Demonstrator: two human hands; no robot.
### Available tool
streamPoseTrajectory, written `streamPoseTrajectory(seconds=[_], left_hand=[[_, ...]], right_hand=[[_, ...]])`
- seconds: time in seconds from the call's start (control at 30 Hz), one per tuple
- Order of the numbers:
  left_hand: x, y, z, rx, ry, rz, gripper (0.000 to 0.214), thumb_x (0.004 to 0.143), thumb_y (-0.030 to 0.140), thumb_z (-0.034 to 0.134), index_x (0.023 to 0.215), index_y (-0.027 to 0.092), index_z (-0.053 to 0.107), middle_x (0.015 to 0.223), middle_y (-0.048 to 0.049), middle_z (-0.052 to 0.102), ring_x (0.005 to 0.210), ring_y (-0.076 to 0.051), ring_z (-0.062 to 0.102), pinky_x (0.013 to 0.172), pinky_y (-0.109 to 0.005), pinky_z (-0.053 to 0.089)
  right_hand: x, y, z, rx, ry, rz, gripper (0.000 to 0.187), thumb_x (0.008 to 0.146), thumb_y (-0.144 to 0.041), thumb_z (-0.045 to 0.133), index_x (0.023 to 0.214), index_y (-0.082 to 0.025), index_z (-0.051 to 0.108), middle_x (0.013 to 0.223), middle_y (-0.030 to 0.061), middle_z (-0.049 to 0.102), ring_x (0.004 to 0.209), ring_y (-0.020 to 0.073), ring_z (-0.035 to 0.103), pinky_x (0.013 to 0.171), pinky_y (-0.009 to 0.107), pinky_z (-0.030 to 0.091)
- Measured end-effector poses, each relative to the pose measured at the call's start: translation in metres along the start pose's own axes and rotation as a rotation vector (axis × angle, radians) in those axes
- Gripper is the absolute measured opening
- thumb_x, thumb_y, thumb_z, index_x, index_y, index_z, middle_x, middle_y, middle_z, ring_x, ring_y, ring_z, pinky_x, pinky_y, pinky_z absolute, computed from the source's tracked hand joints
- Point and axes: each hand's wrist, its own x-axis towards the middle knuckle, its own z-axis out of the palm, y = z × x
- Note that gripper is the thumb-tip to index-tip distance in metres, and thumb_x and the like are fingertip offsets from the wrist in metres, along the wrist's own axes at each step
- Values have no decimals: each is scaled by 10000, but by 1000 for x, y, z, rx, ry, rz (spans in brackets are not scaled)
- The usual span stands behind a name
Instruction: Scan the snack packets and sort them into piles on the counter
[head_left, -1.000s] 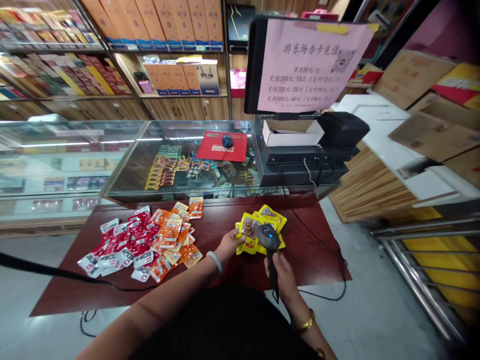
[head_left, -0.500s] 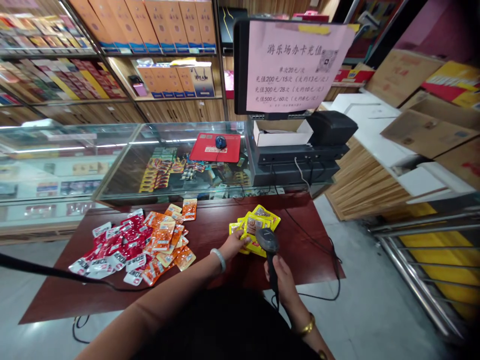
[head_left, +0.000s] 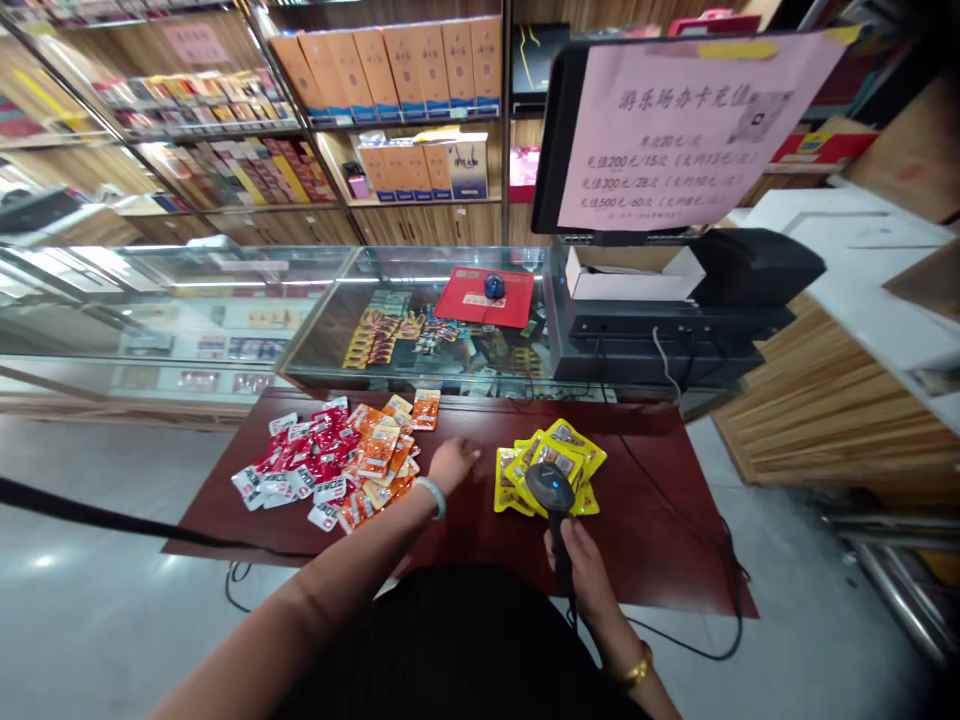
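One handheld barcode scanner (head_left: 553, 488) fills the right hand (head_left: 589, 570), its fingers and thumb wrapped around the handle; that low grip leaves the head, with its small blue light, free to hang over the yellow snack packets (head_left: 559, 450), though whether it touches them I cannot tell; those packets lie in an overlapping pile on the right part of the red-brown table (head_left: 652, 540), probably gathered there to sit within easy reach of the scanner. The left hand (head_left: 452, 463) is between the piles, fingers loosely bent and well apart from the yellow ones; no packet shows in it, yet its palm faces away, so I cannot tell whether anything is tucked inside; orange packets (head_left: 382, 450) lie just beside it, their edge touching a heap of red-and-white packets (head_left: 306, 458) farther left, the colours seemingly grouped to keep kinds apart. A black cable (head_left: 667, 495) trails across the table's right side, its slack likely giving the scanner room; beyond the table stands the glass display counter (head_left: 420, 378), bearing a mouse (head_left: 494, 287) on a red mat (head_left: 457, 300) and a monitor (head_left: 551, 150); a pink price sheet (head_left: 675, 150) covers the side facing the wearer, presumably for customers to read.
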Motion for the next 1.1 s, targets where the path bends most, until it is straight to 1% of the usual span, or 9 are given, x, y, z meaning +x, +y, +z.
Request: streamPoseTrajectory(seconds=[0.13,0.27,0.4,0.5,0.57,0.7,0.8,0.97,1.1], left_hand=[[30,-44,-42,188,163,-136,439,826,390,579,1176,125,568,1177,-185,618,1139,-264,566,943,-326,402],[65,-75,-73,232,177,-212,476,811,443,587,1144,106,539,1185,-213,595,1157,-301,550,934,-352,403],[88,-86,-78,274,115,-143,629,750,460,665,1220,89,473,1186,-234,587,1150,-332,551,924,-370,403],[96,-84,-72,329,136,-75,791,703,406,725,1331,72,380,1186,-257,584,1129,-353,561,925,-386,399],[98,-82,-70,329,138,-74,810,687,377,741,1335,50,382,1156,-269,598,1112,-363,570,919,-399,401],[93,-77,-75,224,-16,-62,484,725,362,698,1096,66,601,1054,-245,654,1035,-340,616,858,-377,428],[78,-72,-75,111,-80,-7,296,793,381,619,942,131,679,983,-178,696,949,-274,648,805,-325,439],[36,-61,-53,-255,-113,75,280,794,405,618,915,166,699,882,-79,721,814,-184,643,747,-261,443],[12,-55,-34,-466,-187,-9,344,769,444,635,907,136,702,847,-63,723,740,-170,638,687,-250,453]], right_hand=[[0,3,29,-8,0,16,463,718,-651,673,698,-204,553,578,-22,543,461,103,443,432,229,340],[-2,16,62,-18,13,17,460,720,-646,676,714,-202,554,572,-24,539,460,99,444,438,224,349],[-6,31,94,-13,81,61,500,656,-677,708,749,-208,562,547,-34,536,423,86,425,402,208,322],[-13,37,115,-24,132,78,527,631,-702,706,756,-211,563,522,-40,524,398,83,410,375,202,288],[-18,40,124,-36,152,88,522,637,-695,709,770,-211,564,536,-35,540,407,85,425,379,198,288],[-23,40,129,-60,166,106,537,619,-692,725,796,-209,570,561,-29,563,431,90,446,407,201,319],[-17,35,127,-80,158,100,556,603,-705,723,799,-207,574,561,-27,563,435,96,447,415,211,335],[2,13,128,-79,60,40,466,697,-647,694,739,-202,563,583,-28,553,477,104,462,454,223,363],[19,-2,129,-87,-43,-35,404,777,-601,647,783,-204,572,614,-28,547,498,112,456,486,242,373]])
